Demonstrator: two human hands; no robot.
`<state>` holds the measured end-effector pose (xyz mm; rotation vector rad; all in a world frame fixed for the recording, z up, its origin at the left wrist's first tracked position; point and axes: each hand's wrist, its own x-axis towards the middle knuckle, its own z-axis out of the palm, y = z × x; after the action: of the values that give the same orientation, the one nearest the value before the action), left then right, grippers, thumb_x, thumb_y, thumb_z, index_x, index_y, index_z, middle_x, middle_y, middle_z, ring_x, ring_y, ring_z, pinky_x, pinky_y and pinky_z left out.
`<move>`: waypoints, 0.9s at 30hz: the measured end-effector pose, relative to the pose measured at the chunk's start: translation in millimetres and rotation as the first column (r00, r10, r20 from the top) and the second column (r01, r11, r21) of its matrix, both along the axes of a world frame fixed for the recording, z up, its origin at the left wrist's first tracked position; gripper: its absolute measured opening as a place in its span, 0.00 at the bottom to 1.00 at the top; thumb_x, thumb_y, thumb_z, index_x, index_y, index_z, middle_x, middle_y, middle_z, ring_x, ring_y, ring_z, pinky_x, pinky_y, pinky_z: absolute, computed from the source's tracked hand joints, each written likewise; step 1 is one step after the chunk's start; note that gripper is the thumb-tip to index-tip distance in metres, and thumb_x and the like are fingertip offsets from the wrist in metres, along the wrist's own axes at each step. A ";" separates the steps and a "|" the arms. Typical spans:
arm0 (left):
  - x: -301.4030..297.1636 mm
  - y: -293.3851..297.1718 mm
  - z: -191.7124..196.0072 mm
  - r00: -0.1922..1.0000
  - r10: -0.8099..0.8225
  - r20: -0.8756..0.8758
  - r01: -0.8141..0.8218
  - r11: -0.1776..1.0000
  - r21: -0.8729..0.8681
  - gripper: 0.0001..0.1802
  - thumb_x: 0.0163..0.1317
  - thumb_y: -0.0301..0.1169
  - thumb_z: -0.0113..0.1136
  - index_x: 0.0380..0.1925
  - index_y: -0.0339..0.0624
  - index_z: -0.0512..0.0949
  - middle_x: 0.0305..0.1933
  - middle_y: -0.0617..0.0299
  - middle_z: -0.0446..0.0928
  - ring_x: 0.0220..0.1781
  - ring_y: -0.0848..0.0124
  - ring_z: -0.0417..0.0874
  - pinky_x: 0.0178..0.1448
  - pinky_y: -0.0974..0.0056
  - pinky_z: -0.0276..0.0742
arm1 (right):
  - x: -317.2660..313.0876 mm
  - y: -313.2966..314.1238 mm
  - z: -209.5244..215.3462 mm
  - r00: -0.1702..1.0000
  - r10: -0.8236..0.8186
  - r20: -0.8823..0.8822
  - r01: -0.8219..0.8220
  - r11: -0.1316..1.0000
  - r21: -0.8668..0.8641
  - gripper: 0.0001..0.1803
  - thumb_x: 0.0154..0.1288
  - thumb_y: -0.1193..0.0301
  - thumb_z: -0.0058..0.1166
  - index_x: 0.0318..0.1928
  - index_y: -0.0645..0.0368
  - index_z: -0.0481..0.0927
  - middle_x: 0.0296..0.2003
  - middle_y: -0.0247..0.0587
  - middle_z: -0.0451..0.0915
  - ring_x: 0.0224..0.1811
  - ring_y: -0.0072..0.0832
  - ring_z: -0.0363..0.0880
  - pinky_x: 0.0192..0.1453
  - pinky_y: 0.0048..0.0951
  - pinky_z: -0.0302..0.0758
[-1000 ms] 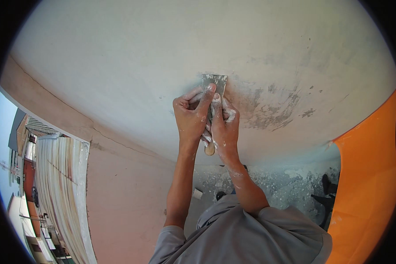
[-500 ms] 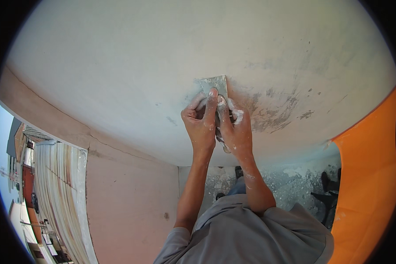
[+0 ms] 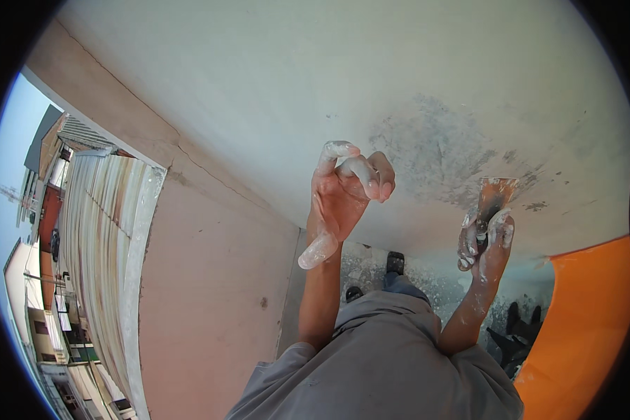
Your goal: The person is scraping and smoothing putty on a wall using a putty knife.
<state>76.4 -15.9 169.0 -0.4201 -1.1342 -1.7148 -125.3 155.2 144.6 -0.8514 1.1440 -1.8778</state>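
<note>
Both hands have separated since the earlier frames, where they pressed the putty knife together on the grey patch. Nearest to us, at the bottom of the frame, is our grey shirt (image 3: 385, 364). Above it, near the centre, our left hand (image 3: 343, 199) is free, its fingers (image 3: 360, 168) loosely curled and holding nothing, coated with white filler. To the right of centre, our right hand (image 3: 484, 241) has its fingers closed around the handle of the putty knife (image 3: 495, 199), whose blade meets the lower edge of the rough grey patch (image 3: 434, 150) on the white ceiling (image 3: 259, 84). We judge that a flat blade, even pressure and long overlapping strokes would smooth it best. Farther off, an orange surface (image 3: 581, 329) fills the lower right, and buildings (image 3: 42, 231) show at the left edge.
</note>
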 end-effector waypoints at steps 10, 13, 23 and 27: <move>33.0 10.2 12.0 0.987 -0.152 -0.050 0.133 0.953 -0.271 0.34 0.54 0.47 0.76 0.60 0.63 0.70 0.24 0.88 0.82 0.42 0.75 0.75 0.42 0.67 0.57 | 16.4 3.9 0.3 0.989 -0.048 -0.138 0.058 0.996 0.070 0.22 0.83 0.55 0.38 0.39 0.61 0.72 0.12 0.33 0.63 0.06 0.21 0.54 0.08 0.24 0.53; 36.3 22.9 15.4 0.970 -0.226 -0.092 0.200 0.951 -0.234 0.29 0.54 0.45 0.77 0.55 0.68 0.74 0.25 0.90 0.83 0.41 0.78 0.75 0.42 0.68 0.56 | 24.0 2.8 7.3 0.985 -0.018 -0.174 0.040 0.992 0.123 0.24 0.83 0.55 0.36 0.37 0.62 0.73 0.11 0.32 0.62 0.06 0.19 0.55 0.09 0.24 0.52; 41.4 21.2 1.6 0.782 -0.522 -0.341 0.449 0.851 -0.273 0.11 0.76 0.51 0.48 0.41 0.65 0.77 0.28 0.85 0.85 0.38 0.78 0.75 0.36 0.70 0.65 | 33.8 4.9 13.3 0.951 0.056 -0.304 0.009 0.978 0.207 0.25 0.84 0.55 0.35 0.36 0.62 0.75 0.11 0.30 0.62 0.08 0.16 0.56 0.11 0.23 0.52; 48.3 35.5 -1.4 0.801 -0.473 -0.366 0.489 0.871 -0.055 0.17 0.75 0.55 0.48 0.39 0.58 0.75 0.24 0.81 0.83 0.33 0.75 0.74 0.26 0.72 0.66 | 36.3 7.4 17.2 0.954 0.048 -0.295 0.029 0.967 0.253 0.24 0.83 0.56 0.36 0.36 0.61 0.75 0.11 0.29 0.62 0.08 0.15 0.57 0.11 0.22 0.52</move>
<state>124.7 19.6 167.6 -1.0338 -0.7449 -1.9771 -89.0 162.6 161.8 -1.0128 1.5258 -1.5822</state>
